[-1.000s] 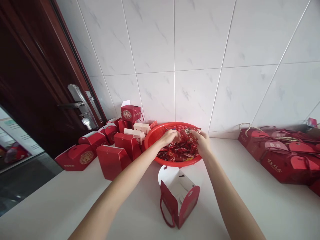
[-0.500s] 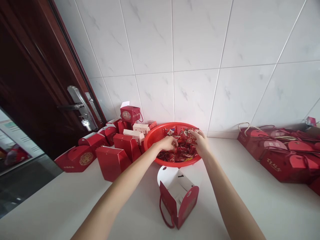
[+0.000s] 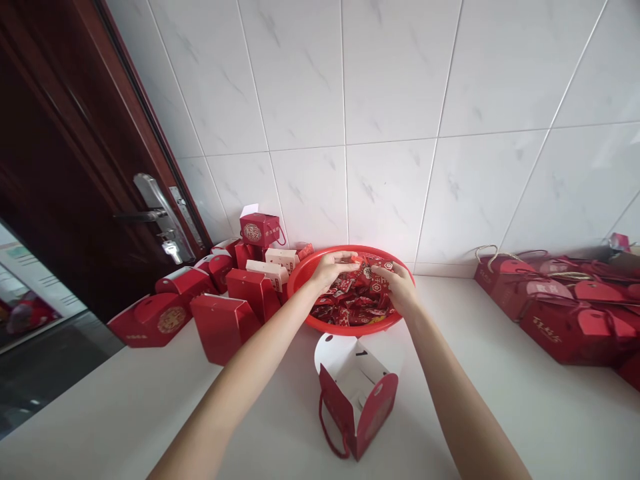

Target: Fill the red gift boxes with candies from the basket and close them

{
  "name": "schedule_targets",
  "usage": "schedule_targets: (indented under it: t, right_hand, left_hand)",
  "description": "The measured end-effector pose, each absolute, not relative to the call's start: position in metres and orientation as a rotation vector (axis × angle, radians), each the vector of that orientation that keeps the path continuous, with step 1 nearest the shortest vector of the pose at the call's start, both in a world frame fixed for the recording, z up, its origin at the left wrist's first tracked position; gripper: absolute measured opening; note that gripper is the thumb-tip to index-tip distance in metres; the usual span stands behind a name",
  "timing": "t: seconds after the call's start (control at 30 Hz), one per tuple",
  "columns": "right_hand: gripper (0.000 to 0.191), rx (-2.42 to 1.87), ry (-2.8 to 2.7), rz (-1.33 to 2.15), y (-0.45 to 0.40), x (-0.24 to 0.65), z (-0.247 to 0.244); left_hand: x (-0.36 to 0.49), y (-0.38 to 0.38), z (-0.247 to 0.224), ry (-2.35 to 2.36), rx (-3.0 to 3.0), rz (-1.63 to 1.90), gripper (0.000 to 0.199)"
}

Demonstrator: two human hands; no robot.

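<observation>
Both hands' fingers [image 3: 356, 264] — over red basket [image 3: 296, 280] — wrapped sweets [image 3: 355, 308] below.

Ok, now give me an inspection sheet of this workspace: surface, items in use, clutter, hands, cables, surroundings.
Surface: white tabletop, no spill seen
Items in use: red basket of wrapped packets; open red box in front, cord handle at its left
Clutter: red and cream cartons left of the basket; red handled boxes crowded at right
Left hand: over the basket, red piece at its fingertips, grip unclear
Right hand: holding a patterned packet
Cables: nothing seen
Surroundings: tiled wall behind; dark door at left, keys at its handle
</observation>
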State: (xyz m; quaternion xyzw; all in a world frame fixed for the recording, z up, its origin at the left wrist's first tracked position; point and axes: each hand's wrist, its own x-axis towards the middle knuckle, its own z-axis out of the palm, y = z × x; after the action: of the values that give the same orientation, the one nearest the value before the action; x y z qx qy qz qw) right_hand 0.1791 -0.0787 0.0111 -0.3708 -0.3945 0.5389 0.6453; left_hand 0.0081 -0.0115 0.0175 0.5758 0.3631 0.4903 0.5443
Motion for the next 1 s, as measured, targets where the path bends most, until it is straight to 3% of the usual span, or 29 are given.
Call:
schedule_targets:
  t: [0.37, 0.5, 0.63, 0.77, 0.87, 1.0]
  right_hand:
    - [0.028, -0.852, -0.893, 1.254, -0.078, 0.179, 0.009]
    - [0.026, -0.807, -0.806, 1.179, -0.074, 0.18, 0.007]
    - [0.023, -0.806, -0.664, 1.133, -0.07, 0.18, 0.007]
    - [0.022, -0.805, -0.645, 1.125, -0.07, 0.179, 0.008]
    - [0.019, -0.831, -0.668, 1.115, -0.07, 0.178, 0.007]
    - [0.019, -0.832, -0.658, 1.114, -0.071, 0.178, 0.007]
  left_hand:
    - [0.012, -0.022, 0.025, 0.773, 1.384, 1.081, 0.032]
    - [0.012, -0.024, 0.028, 0.874, 1.399, 1.012, 0.015]
    - [0.011, -0.026, 0.025, 1.056, 1.692, 0.553, 0.002]
    - [0.011, -0.03, 0.018, 1.004, 2.034, -0.062, 0.021]
    - [0.013, -0.03, 0.012, 1.025, 2.098, -0.124, 0.025]
    - [0.017, -0.029, 0.009, 1.038, 2.131, -0.2, 0.015]
